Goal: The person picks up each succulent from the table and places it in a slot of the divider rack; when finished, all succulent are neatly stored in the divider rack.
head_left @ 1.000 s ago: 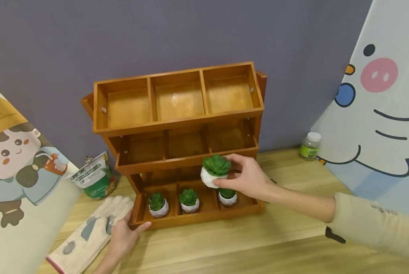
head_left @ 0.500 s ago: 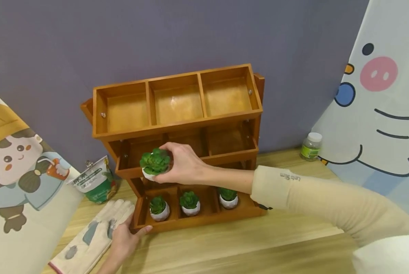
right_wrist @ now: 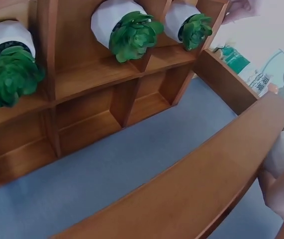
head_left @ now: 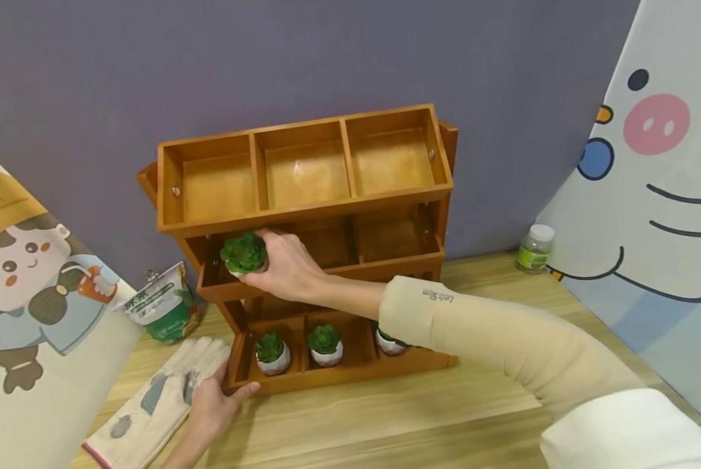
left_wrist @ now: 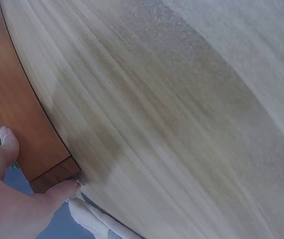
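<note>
In the head view, my right hand [head_left: 288, 267] grips a small potted succulent [head_left: 243, 253] at the left compartment of the middle tier of a wooden three-tier shelf [head_left: 350, 376]. The white pot [right_wrist: 282, 149] shows beside the tier's board in the right wrist view; whether it touches the tier's floor is hidden. My left hand [head_left: 212, 404] holds the bottom tier's front left corner, thumb on the front board [left_wrist: 25, 99]. Three more potted succulents stand in the bottom tier: left [head_left: 272, 354], middle [head_left: 325, 345] and right [head_left: 388, 342], the last partly behind my right sleeve.
A cotton glove [head_left: 159, 397] lies left of the shelf, near a green-and-white pouch [head_left: 165, 309] with a clip. A lidded jar [head_left: 535, 249] stands at the right. A grey wall [head_left: 327, 58] rises behind the shelf. The top tier [head_left: 300, 169] has three compartments.
My right hand has carried the potted succulent leftward from above the bottom tier's right compartment, then slightly up and back to the middle tier's left compartment. My left hand keeps its place.
</note>
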The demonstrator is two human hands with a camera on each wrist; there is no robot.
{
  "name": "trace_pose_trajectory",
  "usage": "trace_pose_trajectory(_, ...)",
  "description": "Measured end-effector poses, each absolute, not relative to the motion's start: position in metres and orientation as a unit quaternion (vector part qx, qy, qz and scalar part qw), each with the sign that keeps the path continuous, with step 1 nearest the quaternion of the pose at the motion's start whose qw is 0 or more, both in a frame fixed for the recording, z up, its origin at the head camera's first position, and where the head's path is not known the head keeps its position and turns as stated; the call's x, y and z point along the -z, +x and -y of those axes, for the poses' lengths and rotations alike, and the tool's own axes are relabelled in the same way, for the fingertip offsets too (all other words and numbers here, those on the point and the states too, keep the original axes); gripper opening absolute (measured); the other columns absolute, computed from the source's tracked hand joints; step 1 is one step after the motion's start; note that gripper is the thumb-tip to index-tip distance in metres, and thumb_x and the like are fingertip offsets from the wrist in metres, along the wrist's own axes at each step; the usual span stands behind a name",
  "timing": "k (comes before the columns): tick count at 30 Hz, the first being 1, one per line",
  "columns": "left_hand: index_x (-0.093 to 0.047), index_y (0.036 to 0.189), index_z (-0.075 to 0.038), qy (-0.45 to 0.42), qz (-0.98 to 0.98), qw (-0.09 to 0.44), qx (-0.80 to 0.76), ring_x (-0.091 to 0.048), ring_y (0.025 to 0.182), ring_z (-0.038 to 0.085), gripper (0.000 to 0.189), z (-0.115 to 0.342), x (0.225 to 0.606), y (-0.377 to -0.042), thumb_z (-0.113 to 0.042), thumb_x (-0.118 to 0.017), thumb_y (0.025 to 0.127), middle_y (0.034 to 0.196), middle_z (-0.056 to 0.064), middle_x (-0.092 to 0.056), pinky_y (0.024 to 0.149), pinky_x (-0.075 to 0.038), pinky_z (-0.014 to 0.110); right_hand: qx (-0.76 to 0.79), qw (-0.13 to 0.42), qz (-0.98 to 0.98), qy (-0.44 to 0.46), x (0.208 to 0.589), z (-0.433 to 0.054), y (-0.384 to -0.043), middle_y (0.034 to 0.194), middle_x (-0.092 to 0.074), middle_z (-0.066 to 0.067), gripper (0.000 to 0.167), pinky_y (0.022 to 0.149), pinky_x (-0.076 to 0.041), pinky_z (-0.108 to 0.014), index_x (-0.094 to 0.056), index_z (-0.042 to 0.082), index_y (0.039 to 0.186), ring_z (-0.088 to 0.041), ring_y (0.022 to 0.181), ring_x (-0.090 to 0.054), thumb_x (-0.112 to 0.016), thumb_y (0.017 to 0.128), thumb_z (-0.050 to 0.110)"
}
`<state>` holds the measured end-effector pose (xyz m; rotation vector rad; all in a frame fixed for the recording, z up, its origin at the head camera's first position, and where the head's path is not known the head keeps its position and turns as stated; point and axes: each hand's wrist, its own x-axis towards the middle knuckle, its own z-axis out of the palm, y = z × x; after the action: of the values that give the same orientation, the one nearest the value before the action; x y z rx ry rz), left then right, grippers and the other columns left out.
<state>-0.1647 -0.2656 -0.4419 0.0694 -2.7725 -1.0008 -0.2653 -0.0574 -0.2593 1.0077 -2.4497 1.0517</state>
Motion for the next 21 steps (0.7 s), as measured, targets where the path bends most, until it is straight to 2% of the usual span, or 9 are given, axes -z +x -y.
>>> trace_pose_trajectory(3,-0.045,0.139,0.011,0.021,0.934,0.105,0.339,-0.062,0.103,0.043,0.08,0.266,0.442,-0.165,-0.03,-0.081,0.081,0.112,0.03,-0.065,0.086,-0.049,0.054,-0.352,0.142,0.858,0.345,0.26,0.065,-0.27,0.113,-0.067,-0.007,0.061,0.075,-0.049,-0.016,-0.056,0.001,0.132,-0.012,0.092,-0.064,-0.079,0.083,0.029)
trace_pose_trajectory(8,-0.046,0.139,0.009,0.025,0.937,0.104,0.333,-0.063,0.102,0.042,0.08,0.265,0.445,-0.162,-0.03,-0.082,0.08,0.11,0.029,-0.066,0.085,-0.049,0.053,-0.323,0.119,0.877,0.336,0.261,0.077,-0.274,0.097,-0.066,-0.002,0.05,0.064,-0.047,-0.017,-0.061,0.005,0.12,-0.009,0.076,-0.06,-0.08,0.08,0.029)
trace_pose_trajectory(13,-0.046,0.138,0.011,0.019,0.94,0.103,0.325,-0.063,0.1,0.044,0.079,0.264,0.443,-0.161,-0.029,-0.082,0.08,0.107,0.029,-0.066,0.084,-0.049,0.055,-0.297,0.112,0.892,0.322,0.257,0.087,-0.278,0.087,-0.064,0.0,0.05,0.059,-0.046,-0.017,-0.063,0.004,0.114,-0.008,0.067,-0.056,-0.081,0.078,0.032)
trace_pose_trajectory(17,-0.048,0.138,0.01,0.014,0.939,0.109,0.327,-0.064,0.099,0.043,0.078,0.264,0.443,-0.163,-0.029,-0.083,0.08,0.106,0.028,-0.067,0.084,-0.049,0.055,-0.267,0.098,0.91,0.302,0.252,0.094,-0.281,0.094,-0.063,0.001,0.047,0.065,-0.05,-0.021,-0.063,0.008,0.113,-0.013,0.079,-0.061,-0.079,0.081,0.038)
trace_pose_trajectory(21,-0.048,0.138,0.01,0.015,0.94,0.102,0.325,-0.064,0.098,0.044,0.08,0.265,0.442,-0.165,-0.032,-0.082,0.08,0.105,0.028,-0.067,0.082,-0.05,0.055,-0.246,0.072,0.924,0.285,0.252,0.104,-0.285,0.115,-0.061,-0.001,0.055,0.078,-0.052,-0.025,-0.057,0.009,0.127,-0.019,0.102,-0.061,-0.076,0.084,0.039)
